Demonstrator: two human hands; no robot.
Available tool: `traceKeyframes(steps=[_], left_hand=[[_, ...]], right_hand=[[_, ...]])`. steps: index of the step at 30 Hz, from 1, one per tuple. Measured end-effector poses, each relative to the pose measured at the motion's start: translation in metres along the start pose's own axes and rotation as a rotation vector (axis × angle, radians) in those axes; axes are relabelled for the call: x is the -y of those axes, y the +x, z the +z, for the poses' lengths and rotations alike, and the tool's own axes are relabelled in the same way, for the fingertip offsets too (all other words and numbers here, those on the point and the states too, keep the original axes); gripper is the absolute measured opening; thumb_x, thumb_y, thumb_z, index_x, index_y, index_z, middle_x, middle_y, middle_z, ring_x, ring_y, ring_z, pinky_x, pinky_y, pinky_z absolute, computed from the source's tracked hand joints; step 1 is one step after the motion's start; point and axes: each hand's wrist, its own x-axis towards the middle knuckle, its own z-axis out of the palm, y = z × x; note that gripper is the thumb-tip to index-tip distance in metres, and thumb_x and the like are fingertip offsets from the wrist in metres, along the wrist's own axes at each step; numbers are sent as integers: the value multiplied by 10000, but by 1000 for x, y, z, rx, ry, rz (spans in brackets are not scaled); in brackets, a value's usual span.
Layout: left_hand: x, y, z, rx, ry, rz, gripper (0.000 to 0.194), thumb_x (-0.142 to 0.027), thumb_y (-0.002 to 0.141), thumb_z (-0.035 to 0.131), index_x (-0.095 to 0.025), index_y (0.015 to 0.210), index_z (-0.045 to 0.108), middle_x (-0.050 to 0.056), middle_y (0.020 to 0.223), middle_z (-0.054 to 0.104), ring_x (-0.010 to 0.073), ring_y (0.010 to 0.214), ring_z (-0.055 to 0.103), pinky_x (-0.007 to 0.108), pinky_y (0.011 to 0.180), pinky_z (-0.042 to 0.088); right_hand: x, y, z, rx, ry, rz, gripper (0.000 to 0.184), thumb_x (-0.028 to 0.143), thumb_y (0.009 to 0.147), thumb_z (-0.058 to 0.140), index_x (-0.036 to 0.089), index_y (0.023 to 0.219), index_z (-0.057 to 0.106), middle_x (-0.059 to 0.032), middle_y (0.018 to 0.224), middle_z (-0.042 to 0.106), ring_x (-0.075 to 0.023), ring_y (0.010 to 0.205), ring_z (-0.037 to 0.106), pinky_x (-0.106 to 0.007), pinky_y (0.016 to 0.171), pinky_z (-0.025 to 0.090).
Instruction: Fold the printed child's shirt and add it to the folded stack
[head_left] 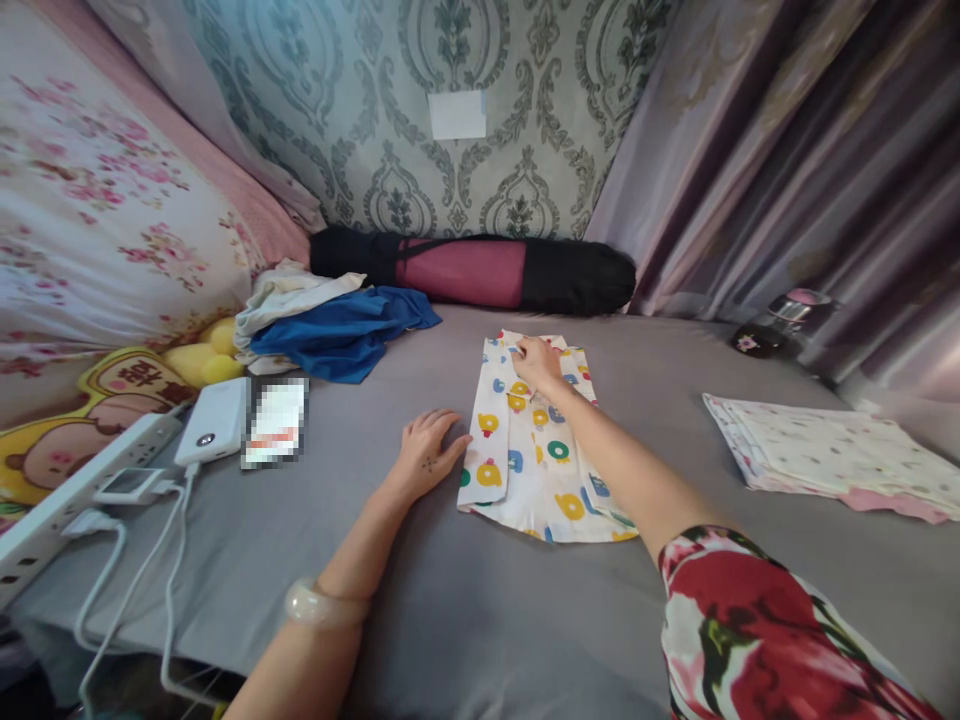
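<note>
A small white shirt (pixel 559 500) printed with yellow, blue, green and red figures lies on the grey sheet, its sides folded inward and its curved hem toward me. At its far end, by the collar, my right hand (pixel 538 366) has its fingers curled down on the cloth and appears to pinch it; the fingertips are partly hidden. My left hand (pixel 429 452) rests on the sheet just left of the shirt, fingers stretched out and holding nothing. Its thumb reaches close to the shirt's left edge.
Folded patterned cloths (pixel 832 450) lie at right, with a dark lidded object (pixel 780 325) behind. A black-and-maroon roll (pixel 465 270) lies along the wall. Blue cloth (pixel 345 330), a white power bank (pixel 214 420), a power strip (pixel 82 500) and cables occupy the left.
</note>
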Motion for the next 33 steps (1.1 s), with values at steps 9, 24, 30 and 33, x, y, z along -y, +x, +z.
traceKeyframes(steps=[9, 24, 30, 33], left_hand=[[0, 0, 1, 9, -7, -16, 359, -423, 921, 476, -226, 1203, 581, 111, 1283, 602, 287, 1227, 495, 482, 987, 383], [0, -1, 3, -3, -13, -15, 348, -410, 926, 482, -216, 1201, 569, 111, 1291, 599, 289, 1250, 494, 472, 1008, 385], [0, -1, 3, 5, -10, -1, 342, -405, 933, 477, -223, 1210, 565, 108, 1294, 602, 288, 1267, 486, 478, 1021, 376], [0, -1, 4, 7, -3, -3, 346, -411, 933, 475, -233, 1217, 565, 106, 1298, 601, 289, 1272, 485, 481, 1020, 382]], right_hand=[[19, -27, 25, 94, -18, -234, 283, 202, 907, 425, 199, 1054, 667, -83, 1186, 641, -235, 1108, 543, -333, 944, 353], [24, 9, 24, 97, -57, -242, 375, 245, 984, 287, 179, 1110, 635, -116, 1221, 629, -233, 1173, 529, -344, 995, 335], [36, 21, 48, 183, -45, -192, 549, 394, 1006, 218, 89, 1418, 413, -139, 1533, 336, -257, 1436, 208, -441, 1150, 133], [36, 22, 61, 194, -31, -177, 592, 416, 1001, 209, 69, 1459, 352, -134, 1554, 297, -256, 1444, 183, -426, 1159, 116]])
